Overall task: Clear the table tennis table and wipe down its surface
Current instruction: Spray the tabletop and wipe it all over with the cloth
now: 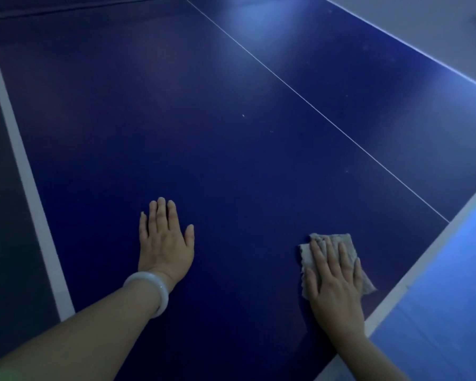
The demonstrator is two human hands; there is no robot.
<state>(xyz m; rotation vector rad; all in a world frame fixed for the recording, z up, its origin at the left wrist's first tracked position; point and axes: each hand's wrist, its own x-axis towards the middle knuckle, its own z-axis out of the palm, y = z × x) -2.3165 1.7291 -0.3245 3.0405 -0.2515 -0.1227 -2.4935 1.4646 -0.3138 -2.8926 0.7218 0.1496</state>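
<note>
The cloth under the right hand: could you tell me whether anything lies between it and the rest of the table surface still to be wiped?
Nothing visible does. The right hand presses the cloth flat; the left hand rests beside it, and the table ahead shows only tiny specks.

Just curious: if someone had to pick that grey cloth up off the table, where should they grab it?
Probably the cloth's far edge, from above: it lies flat, and the right hand covers its middle.
</note>
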